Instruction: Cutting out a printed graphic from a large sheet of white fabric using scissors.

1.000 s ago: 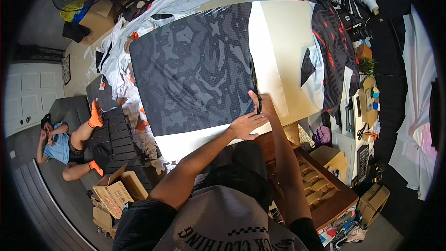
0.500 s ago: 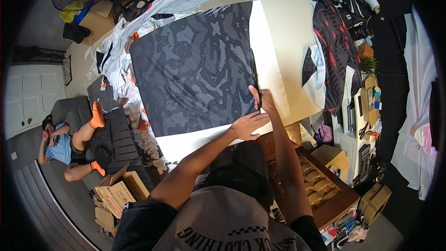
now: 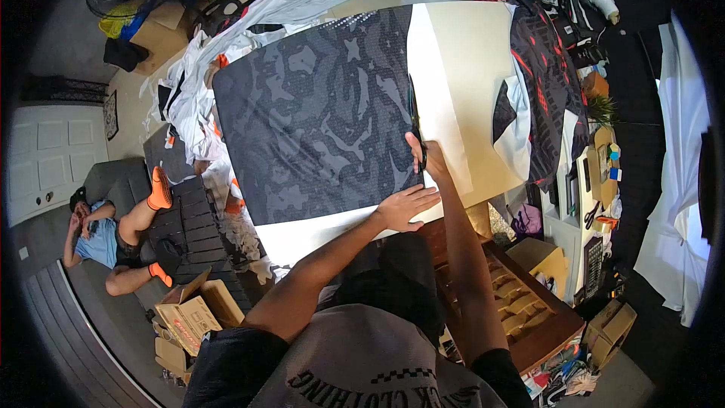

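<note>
My right hand (image 3: 429,160) is closed around the black handles of long scissors (image 3: 414,113), whose blades lie along the right edge of a dark grey camouflage fabric (image 3: 317,128). Beside that edge runs a white strip (image 3: 430,60) on a pale cream board (image 3: 483,45). My left hand (image 3: 402,208) lies open, fingers stretched out at the fabric's lower right corner, just below my right hand, over a white layer (image 3: 294,242) that shows beneath the fabric.
Black-and-red fabric (image 3: 540,98) covers the board's right side. White scraps (image 3: 189,106) lie left. A person (image 3: 98,234) in orange socks reclines on a grey sofa (image 3: 121,181). Cardboard boxes (image 3: 192,321), a wooden chair (image 3: 513,302) and a shelf (image 3: 563,234) surround me.
My right hand and the scissors have moved slightly away from me along the fabric's edge. My left hand has stayed in nearly the same place.
</note>
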Demonstrator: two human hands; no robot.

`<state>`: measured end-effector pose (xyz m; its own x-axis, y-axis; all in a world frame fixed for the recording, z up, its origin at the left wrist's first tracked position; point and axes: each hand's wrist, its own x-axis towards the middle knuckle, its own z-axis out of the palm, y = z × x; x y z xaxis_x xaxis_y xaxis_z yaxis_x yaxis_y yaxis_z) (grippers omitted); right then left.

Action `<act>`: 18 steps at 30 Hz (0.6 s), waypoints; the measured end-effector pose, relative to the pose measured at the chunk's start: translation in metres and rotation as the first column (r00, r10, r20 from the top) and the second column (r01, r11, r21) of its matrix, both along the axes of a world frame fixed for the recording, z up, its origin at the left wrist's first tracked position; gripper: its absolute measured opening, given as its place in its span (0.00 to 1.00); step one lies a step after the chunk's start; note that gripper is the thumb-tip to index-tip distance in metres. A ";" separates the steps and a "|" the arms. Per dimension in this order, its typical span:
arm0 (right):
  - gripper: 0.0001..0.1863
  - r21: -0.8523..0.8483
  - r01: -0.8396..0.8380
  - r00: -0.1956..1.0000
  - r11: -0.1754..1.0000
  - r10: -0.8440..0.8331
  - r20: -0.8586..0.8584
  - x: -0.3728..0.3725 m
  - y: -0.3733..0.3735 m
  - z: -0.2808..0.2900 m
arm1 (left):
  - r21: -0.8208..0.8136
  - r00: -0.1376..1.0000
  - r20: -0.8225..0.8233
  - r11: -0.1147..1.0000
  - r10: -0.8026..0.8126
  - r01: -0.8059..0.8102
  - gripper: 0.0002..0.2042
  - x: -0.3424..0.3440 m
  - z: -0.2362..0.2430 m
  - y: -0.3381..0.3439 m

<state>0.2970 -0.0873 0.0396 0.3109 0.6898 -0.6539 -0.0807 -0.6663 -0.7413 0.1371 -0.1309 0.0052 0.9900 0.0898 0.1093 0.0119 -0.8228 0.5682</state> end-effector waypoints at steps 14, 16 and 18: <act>0.32 0.036 -0.011 1.000 0.999 0.010 0.025 -0.002 0.004 0.006 | -0.029 0.997 0.069 0.999 0.021 -0.019 0.34 0.000 0.004 0.001; 0.32 0.035 -0.011 1.000 0.999 0.010 0.029 -0.002 0.007 0.008 | -0.027 0.997 0.071 0.999 0.024 -0.023 0.34 0.000 0.005 0.001; 0.32 0.037 0.005 0.999 0.999 -0.007 0.031 -0.002 0.009 0.010 | -0.033 0.997 0.068 0.999 0.028 -0.026 0.34 0.000 0.006 0.001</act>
<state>0.2953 -0.0779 0.0492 0.3350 0.7114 -0.6178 -0.0611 -0.6379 -0.7677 0.1371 -0.1301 0.0116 0.9774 0.1210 0.1731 -0.0057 -0.8043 0.5942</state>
